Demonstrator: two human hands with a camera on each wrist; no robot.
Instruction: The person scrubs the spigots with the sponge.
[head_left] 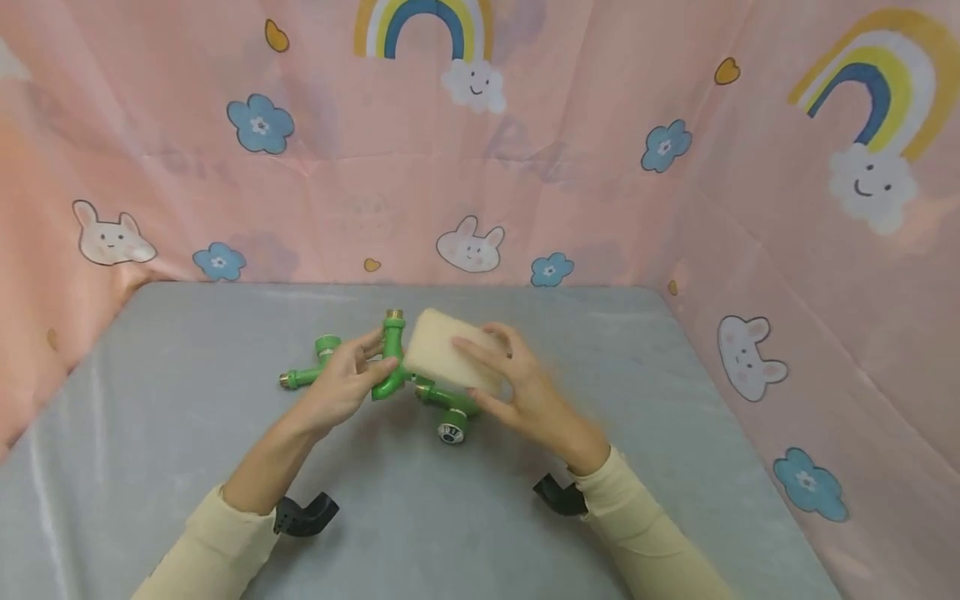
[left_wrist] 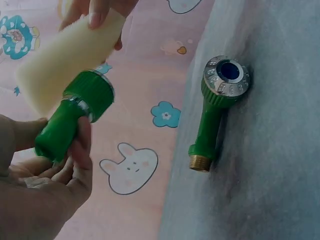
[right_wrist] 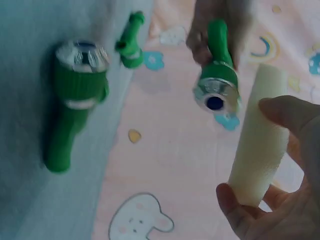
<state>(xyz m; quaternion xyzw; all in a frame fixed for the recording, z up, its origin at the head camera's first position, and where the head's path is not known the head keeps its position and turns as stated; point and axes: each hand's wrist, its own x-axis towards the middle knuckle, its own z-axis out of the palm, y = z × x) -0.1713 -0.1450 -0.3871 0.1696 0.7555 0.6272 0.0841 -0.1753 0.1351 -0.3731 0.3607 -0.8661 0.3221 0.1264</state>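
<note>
My left hand [head_left: 341, 387] holds a green tap [head_left: 392, 337] above the table, thumb and fingers round its body. The tap's brass threaded end points up, and its ribbed green knob [left_wrist: 89, 95] with a silver face shows in the left wrist view. A cream sponge block [head_left: 442, 350] is in my right hand [head_left: 536, 396], gripped between thumb and fingers. The sponge is close beside the held tap; whether they touch I cannot tell. A second green tap [head_left: 303, 377] lies behind my left hand, partly covered by it. A third [head_left: 452, 421] lies below the sponge.
The grey-covered table [head_left: 420, 533] stretches under both arms. A pink printed curtain [head_left: 585, 183] closes off the back and sides. Dark curved pieces [head_left: 306, 515] stick out at both wrists by the sleeves.
</note>
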